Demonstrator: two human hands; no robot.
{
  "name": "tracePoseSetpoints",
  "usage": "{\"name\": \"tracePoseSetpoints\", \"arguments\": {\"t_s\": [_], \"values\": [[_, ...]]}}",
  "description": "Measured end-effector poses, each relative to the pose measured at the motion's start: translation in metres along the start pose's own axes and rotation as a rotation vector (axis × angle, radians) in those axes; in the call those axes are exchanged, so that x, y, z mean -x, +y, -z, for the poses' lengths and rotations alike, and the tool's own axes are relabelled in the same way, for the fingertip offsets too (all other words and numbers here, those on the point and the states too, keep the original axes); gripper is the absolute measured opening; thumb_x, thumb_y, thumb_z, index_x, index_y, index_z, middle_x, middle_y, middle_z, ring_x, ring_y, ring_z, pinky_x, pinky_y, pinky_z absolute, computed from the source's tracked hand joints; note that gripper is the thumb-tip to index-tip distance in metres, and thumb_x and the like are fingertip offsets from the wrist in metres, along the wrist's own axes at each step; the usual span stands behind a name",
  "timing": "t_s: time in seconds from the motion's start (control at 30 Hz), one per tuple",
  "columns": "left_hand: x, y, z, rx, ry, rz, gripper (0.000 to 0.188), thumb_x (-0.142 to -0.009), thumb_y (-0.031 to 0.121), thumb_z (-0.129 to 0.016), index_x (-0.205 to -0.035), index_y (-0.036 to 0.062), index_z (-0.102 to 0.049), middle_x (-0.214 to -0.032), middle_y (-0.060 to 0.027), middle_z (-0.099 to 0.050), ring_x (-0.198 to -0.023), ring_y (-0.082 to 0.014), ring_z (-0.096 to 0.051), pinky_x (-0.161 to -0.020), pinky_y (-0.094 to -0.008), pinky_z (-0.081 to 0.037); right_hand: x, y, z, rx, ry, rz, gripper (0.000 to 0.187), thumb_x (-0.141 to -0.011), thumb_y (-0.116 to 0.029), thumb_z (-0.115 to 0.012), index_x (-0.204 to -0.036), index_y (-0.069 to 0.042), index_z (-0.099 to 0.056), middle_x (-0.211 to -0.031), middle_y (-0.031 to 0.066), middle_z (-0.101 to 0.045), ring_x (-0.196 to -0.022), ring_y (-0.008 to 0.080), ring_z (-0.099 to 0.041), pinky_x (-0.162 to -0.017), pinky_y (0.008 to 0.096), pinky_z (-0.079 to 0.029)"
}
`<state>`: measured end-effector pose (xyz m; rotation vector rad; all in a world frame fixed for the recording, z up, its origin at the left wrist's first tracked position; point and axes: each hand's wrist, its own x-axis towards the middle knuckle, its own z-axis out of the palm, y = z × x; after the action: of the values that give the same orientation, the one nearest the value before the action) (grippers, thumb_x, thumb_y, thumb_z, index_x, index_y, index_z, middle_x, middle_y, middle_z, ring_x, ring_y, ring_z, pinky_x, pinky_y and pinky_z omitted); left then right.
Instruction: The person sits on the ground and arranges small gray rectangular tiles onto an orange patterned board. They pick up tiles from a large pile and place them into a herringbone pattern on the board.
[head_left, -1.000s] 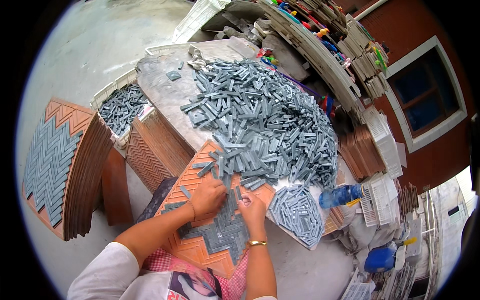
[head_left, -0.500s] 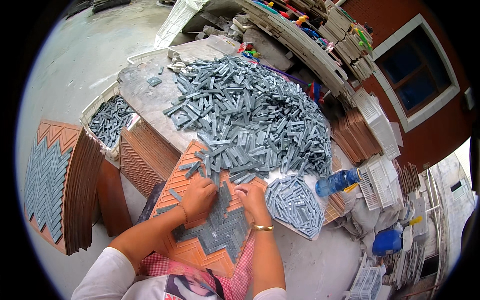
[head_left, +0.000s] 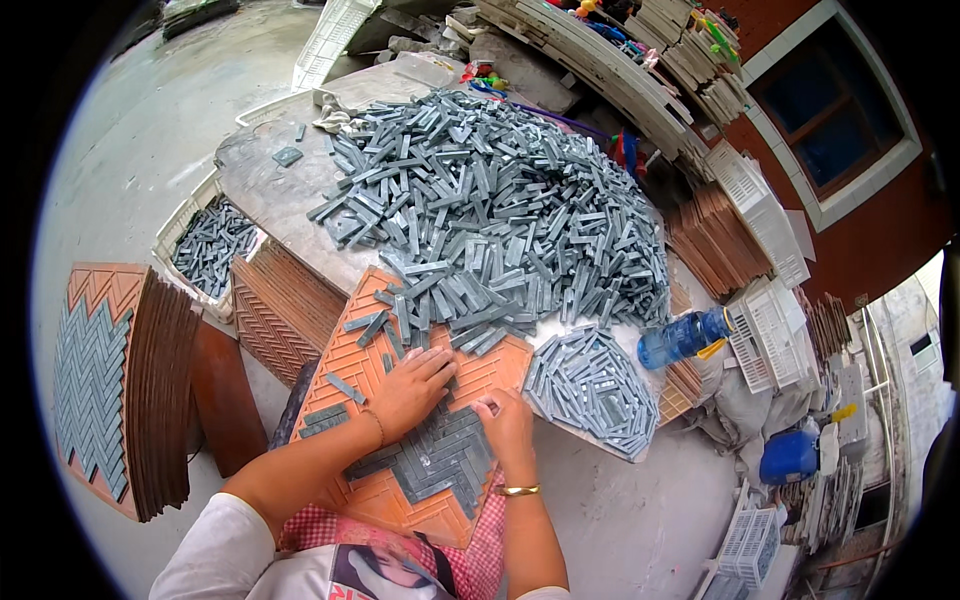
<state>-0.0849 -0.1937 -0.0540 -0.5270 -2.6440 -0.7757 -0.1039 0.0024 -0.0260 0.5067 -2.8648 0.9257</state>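
An orange-brown herringbone-grooved board (head_left: 492, 372) lies tilted at my lap, its far end against the table. Grey stone strips (head_left: 430, 462) fill its near middle in a zigzag pattern. My left hand (head_left: 412, 392) rests across the strips with fingers stretched out, covering some of them. At the pattern's right side, my right hand (head_left: 508, 428) has thumb and forefinger pinched at the grooves; anything between them is hidden. A few loose strips (head_left: 345, 388) lie on the board left of my left hand. Beyond it spreads a large pile of grey strips (head_left: 480, 215).
A bundle of slimmer strips (head_left: 590, 395) sits at the table's right corner, beside a blue plastic bottle (head_left: 680, 340). At left are a stack of boards (head_left: 160, 400) topped by a strip-filled one, and a white crate (head_left: 180, 215) of strips. White baskets (head_left: 755, 340) stand at right.
My left hand has gone from curled fingers to lying flat over the strips. My right hand has shifted slightly nearer to me, its fingers still pinched. The whole view has shifted slightly.
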Motion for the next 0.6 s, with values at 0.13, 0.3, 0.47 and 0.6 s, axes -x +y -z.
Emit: {"name": "tracePoseSetpoints", "arguments": {"t_s": [0.13, 0.3, 0.47, 0.6], "values": [[0.000, 0.001, 0.001, -0.012, 0.037, 0.002, 0.040, -0.083, 0.014, -0.063, -0.121, 0.0058, -0.055, -0.134, -0.0121, -0.050, -0.128, -0.0294, -0.045, -0.107, -0.0451, -0.035, -0.007, -0.009, 0.005, 0.053, 0.013, -0.073, 0.015, -0.075, -0.011, -0.074, -0.081, -0.001, -0.065, -0.073, 0.0127, -0.065, -0.064, 0.0268, -0.063, -0.058, 0.0348, -0.049], [0.002, -0.002, -0.003, -0.047, 0.074, -0.014, 0.036, -0.084, 0.014, -0.061, -0.119, 0.0061, -0.056, -0.136, -0.0166, -0.048, -0.126, -0.0333, -0.046, -0.106, -0.0464, -0.036, -0.037, -0.007, 0.000, -0.005, 0.063, -0.161, 0.018, -0.079, -0.016, -0.071, -0.087, -0.003, -0.062, -0.085, 0.0150, -0.065, -0.079, 0.0325, -0.064, -0.067, 0.0428, -0.049], [-0.001, -0.002, -0.004, -0.060, 0.083, -0.022, 0.035, -0.085, 0.014, -0.059, -0.119, 0.0061, -0.056, -0.136, -0.0166, -0.048, -0.126, -0.0322, -0.046, -0.106, -0.0466, -0.036, -0.072, 0.003, -0.004, 0.030, 0.262, -0.093, 0.032, -0.075, -0.016, -0.076, -0.101, -0.002, -0.063, -0.081, 0.0131, -0.067, -0.073, 0.0281, -0.065, -0.065, 0.0362, -0.051], [0.002, 0.000, -0.003, -0.061, 0.080, -0.014, 0.034, -0.085, 0.013, -0.058, -0.119, 0.0062, -0.057, -0.136, -0.0169, -0.048, -0.126, -0.0321, -0.046, -0.106, -0.0466, -0.037, -0.088, 0.004, -0.016, 0.022, 0.171, -0.071, 0.056, -0.068, -0.019, -0.083, -0.114, -0.001, -0.057, -0.098, 0.0163, -0.062, -0.083, 0.0311, -0.062, -0.073, 0.0386, -0.051]]}}
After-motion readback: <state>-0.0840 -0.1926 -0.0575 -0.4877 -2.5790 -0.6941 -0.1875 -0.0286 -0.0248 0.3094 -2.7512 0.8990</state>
